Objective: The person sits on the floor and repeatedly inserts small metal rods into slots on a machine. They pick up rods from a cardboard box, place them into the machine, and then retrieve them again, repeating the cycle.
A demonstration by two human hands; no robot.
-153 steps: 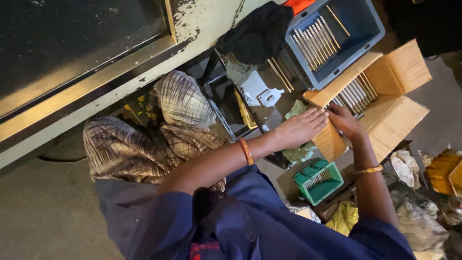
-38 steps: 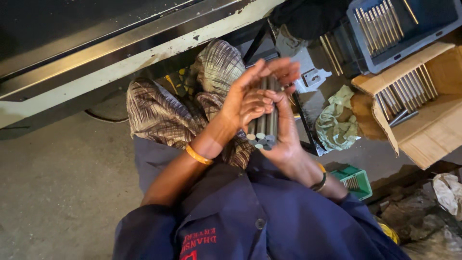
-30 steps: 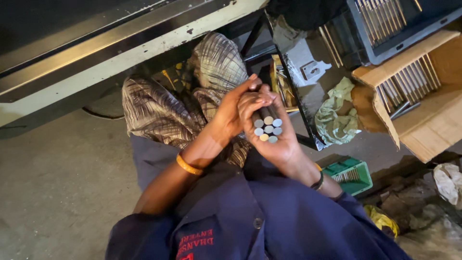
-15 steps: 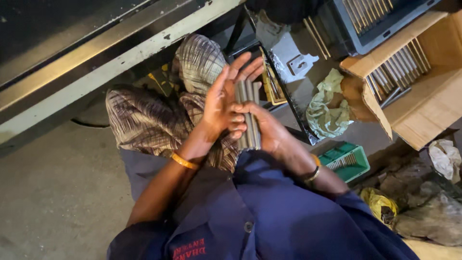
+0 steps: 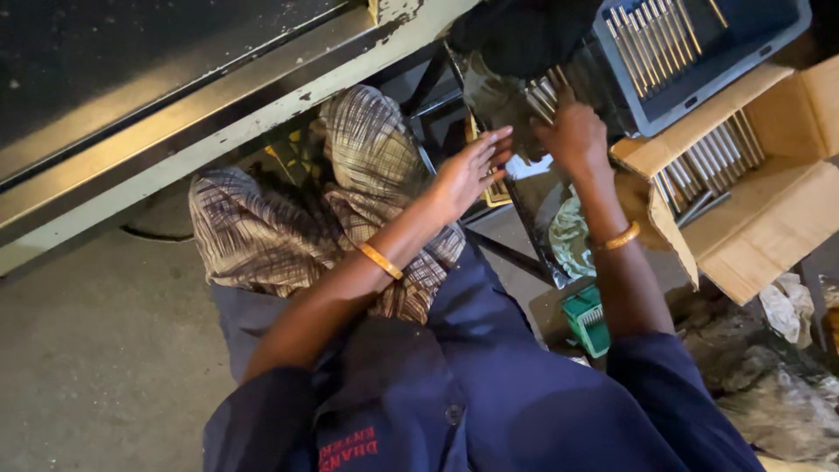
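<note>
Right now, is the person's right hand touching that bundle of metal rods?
Touching. The head view shows the right hand closed over the metal rods, whose ends stick out above its fingers with no gap. The left hand is open beside them.

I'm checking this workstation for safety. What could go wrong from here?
The right hand grips a bundle of grey metal rods at one end; loose ones might slip out. The tan cardboard box with more rods sits tilted, so they may roll out. The left hand hangs open, giving no support.

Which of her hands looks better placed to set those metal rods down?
The right hand. It already grips the rods near the grey tray, while the left hand is open and holds nothing.
</note>
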